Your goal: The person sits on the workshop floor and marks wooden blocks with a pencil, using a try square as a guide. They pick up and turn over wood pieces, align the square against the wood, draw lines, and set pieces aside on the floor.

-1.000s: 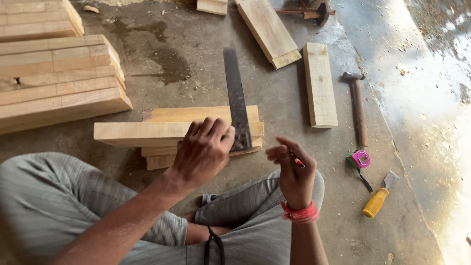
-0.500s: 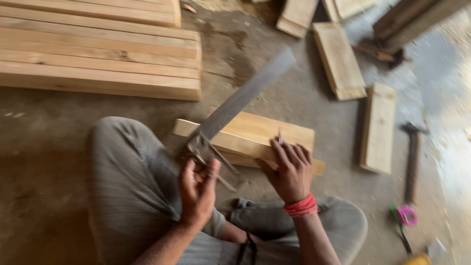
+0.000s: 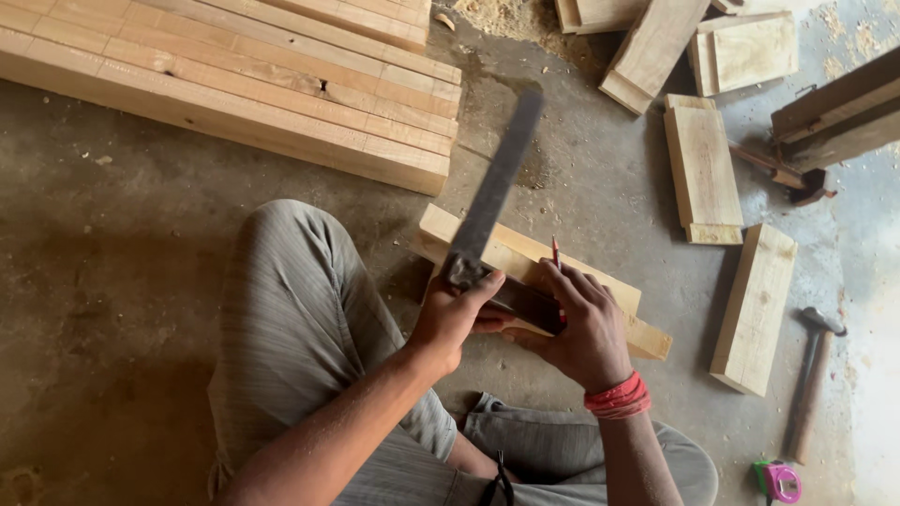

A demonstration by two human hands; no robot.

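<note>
From my seat at the remote feed, I see the left hand (image 3: 450, 314) clenched around the dark stock of a try square (image 3: 487, 211), thumb and fingers wrapped over the corner where the stock meets the long grey blade. The blade runs up and away from that corner, tilted toward the upper right, and looks blurred along its length. The right hand (image 3: 581, 328) also has hold of the square's stock, fingers curled over its lower end, and a red pencil (image 3: 556, 253) pokes up between those fingers — gripped together with the stock as far as I can tell. A red thread band sits on the right wrist.

Right under both hands lies a short stack of wooden blocks (image 3: 525, 258) on the concrete floor (image 3: 122, 281), and the square's stock rests across or just above the top piece; I cannot tell whether it touches. The person sits cross-legged in grey striped trousers, the left knee just beside the blocks.

A pile of long planks (image 3: 262, 84) lies at the upper left, well apart from the hands. Loose short boards (image 3: 703, 169) are scattered to the right, with a hammer (image 3: 811, 375) near the right edge and a pink tape measure (image 3: 778, 480) below it — both on the floor, away from the hands
</note>
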